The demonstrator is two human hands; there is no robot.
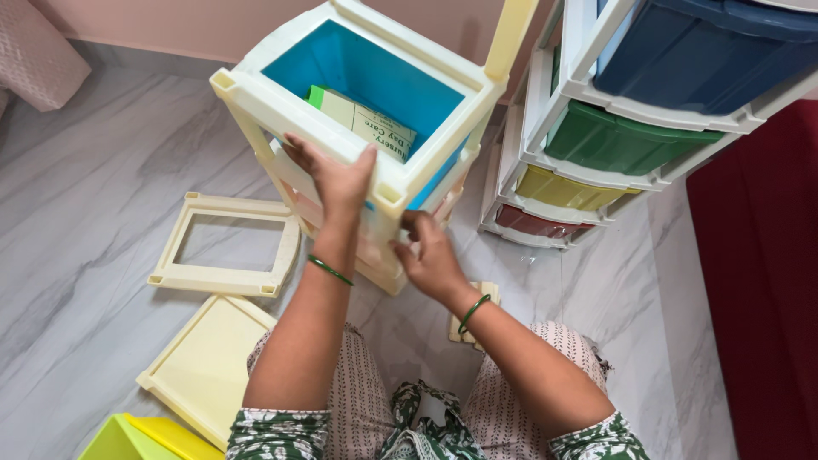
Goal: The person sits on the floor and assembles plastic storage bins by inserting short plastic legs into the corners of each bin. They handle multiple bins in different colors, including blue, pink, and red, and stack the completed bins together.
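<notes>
Cream plastic drawer frame [256,106] stands upright, long axis vertical, open top facing me. My left hand [336,179] grips its top rim; my right hand [430,255] clasps its front corner post.

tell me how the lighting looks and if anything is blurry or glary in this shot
Head view: soft, even light; only faint shadows on the marble floor beside the cream frame. No strong glare, just a mild sheen on the blue drawer. The left hand and right hand on the cream rack look sharp; the edges bow slightly from the wide lens.
</notes>
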